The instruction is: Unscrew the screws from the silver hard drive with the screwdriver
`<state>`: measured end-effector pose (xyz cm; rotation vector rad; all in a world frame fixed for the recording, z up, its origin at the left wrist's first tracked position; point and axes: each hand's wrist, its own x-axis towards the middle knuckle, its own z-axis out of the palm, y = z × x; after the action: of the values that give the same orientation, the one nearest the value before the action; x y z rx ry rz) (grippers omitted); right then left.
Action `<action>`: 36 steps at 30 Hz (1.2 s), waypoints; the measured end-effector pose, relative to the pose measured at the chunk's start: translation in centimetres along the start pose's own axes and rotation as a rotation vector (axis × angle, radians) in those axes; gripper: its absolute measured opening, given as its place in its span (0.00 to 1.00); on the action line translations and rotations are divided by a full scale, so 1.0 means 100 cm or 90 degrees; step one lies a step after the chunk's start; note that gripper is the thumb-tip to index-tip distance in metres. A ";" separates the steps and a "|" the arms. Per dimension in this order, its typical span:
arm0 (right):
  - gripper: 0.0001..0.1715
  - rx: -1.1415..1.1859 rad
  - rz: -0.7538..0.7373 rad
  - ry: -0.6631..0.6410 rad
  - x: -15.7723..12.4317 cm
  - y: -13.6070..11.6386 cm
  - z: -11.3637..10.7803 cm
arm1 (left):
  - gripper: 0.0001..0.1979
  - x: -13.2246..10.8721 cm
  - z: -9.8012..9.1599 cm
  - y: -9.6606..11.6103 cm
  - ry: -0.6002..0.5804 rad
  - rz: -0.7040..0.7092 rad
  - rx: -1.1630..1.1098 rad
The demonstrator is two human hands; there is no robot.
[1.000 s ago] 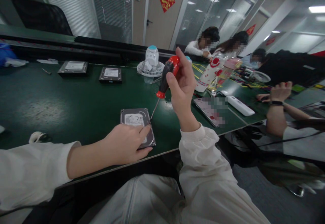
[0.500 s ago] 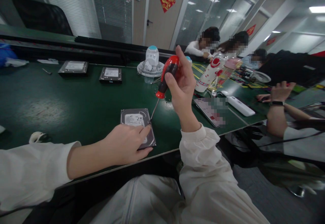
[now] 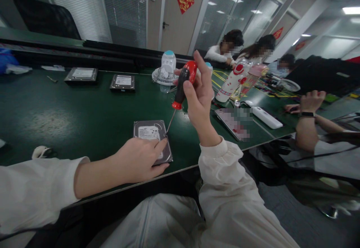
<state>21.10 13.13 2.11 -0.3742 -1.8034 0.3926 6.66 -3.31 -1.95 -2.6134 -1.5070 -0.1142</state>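
Observation:
A silver hard drive [image 3: 150,132] lies flat near the front edge of the dark green table [image 3: 70,109]. My left hand [image 3: 140,160] rests on its near end, fingers curled over the edge, pressing it down. My right hand [image 3: 198,98] is wrapped round the red and black handle of a screwdriver [image 3: 181,88]. The screwdriver leans down to the left, and its thin tip touches the drive's far right corner.
Two more hard drives [image 3: 81,74] [image 3: 122,82] lie further back on the table. A small white fan [image 3: 168,68], a white and red bottle [image 3: 232,81], a white remote [image 3: 266,117] and a flat device [image 3: 232,122] stand to the right. Other people sit at the far right.
My right hand's fingers have shifted round the screwdriver handle, which has turned slightly. The tip stays on the drive's corner. My left hand has not moved.

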 end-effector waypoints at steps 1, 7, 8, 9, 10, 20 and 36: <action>0.35 0.006 0.010 -0.004 0.000 -0.001 0.000 | 0.28 0.000 0.000 0.000 -0.001 0.001 -0.002; 0.35 0.012 -0.038 0.050 0.001 -0.001 -0.002 | 0.27 0.001 -0.001 0.001 -0.004 0.000 -0.009; 0.35 0.011 -0.044 0.052 0.001 -0.001 -0.002 | 0.27 0.001 -0.001 0.001 -0.004 0.000 -0.007; 0.35 0.015 -0.045 0.051 0.001 -0.001 -0.002 | 0.27 0.001 -0.001 0.001 -0.005 0.001 -0.005; 0.35 0.025 -0.044 0.051 0.001 -0.001 -0.001 | 0.27 0.001 -0.001 0.001 -0.004 0.002 -0.004; 0.32 0.031 -0.059 0.088 0.000 0.000 -0.001 | 0.27 0.001 -0.001 0.000 0.007 0.009 -0.005; 0.30 0.021 -0.066 0.078 0.000 0.002 -0.002 | 0.27 0.001 0.001 0.000 0.003 0.002 -0.007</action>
<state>21.33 13.32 2.10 -0.2749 -1.6877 0.3198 6.70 -3.21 -2.03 -2.6221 -1.5064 -0.1280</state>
